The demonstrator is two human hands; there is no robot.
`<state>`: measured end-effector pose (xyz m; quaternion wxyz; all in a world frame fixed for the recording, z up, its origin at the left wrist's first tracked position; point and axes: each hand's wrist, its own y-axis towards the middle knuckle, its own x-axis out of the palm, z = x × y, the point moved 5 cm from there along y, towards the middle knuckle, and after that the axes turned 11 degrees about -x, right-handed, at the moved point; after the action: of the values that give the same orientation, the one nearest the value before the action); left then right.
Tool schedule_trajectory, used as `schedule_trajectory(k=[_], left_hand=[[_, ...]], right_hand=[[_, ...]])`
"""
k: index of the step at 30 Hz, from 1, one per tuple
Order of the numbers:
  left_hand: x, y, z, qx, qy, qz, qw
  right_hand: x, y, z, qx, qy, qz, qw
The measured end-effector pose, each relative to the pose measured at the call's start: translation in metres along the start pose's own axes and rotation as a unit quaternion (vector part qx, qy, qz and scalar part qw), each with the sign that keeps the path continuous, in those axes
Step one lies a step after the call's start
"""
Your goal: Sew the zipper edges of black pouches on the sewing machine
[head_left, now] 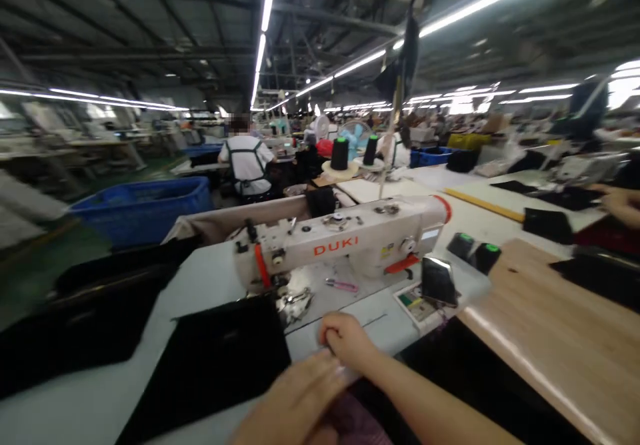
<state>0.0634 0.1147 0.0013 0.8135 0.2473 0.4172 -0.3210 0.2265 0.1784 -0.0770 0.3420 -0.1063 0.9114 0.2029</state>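
Note:
My right hand (345, 340) is curled closed above the front edge of the sewing table; what it holds, if anything, is hidden. Just below and left of it, my left hand (305, 392) reaches against it, its fingers extended and pressed together near the right wrist. Behind both hands stands a white sewing machine (330, 245) with orange lettering. A black fabric piece (220, 352) lies left of the hands, its right corner by the needle area. On the machine bed lies a pink pen (341, 285).
A dark phone-like object (439, 280) stands beside a small tray (413, 302) at right. Black thread cones (340, 154) stand behind the machine. A wooden board (560, 325) extends right. A blue bin (145, 208) sits back left. A person (247, 158) sits ahead; another person's hand (620, 202) shows right.

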Motion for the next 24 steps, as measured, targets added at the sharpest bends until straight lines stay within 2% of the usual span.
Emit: schedule_trajectory(k=[3,7,13,16,20,24], left_hand=[[-0.002,-0.021,-0.04,-0.097,0.068,0.012,0.993],[0.004,-0.032,-0.064,-0.132,0.193,0.018,0.972],[0.004,-0.026,-0.072,-0.106,0.215,0.031,0.97],[0.0,-0.025,-0.073,-0.121,0.197,0.04,0.972],[-0.001,-0.023,-0.071,-0.129,0.202,0.06,0.969],[0.004,-0.021,-0.07,-0.131,0.193,0.06,0.971]], right_hand=[[-0.002,-0.003,-0.009,-0.06,0.016,-0.032,0.998],[-0.01,-0.002,-0.028,-0.127,0.023,-0.076,0.989],[-0.013,0.012,-0.038,-0.178,0.004,-0.141,0.974],[-0.011,0.016,-0.039,-0.195,-0.009,-0.17,0.966],[-0.005,0.009,-0.042,-0.213,-0.04,-0.199,0.956],[0.003,0.0,-0.048,-0.224,-0.032,-0.197,0.954]])
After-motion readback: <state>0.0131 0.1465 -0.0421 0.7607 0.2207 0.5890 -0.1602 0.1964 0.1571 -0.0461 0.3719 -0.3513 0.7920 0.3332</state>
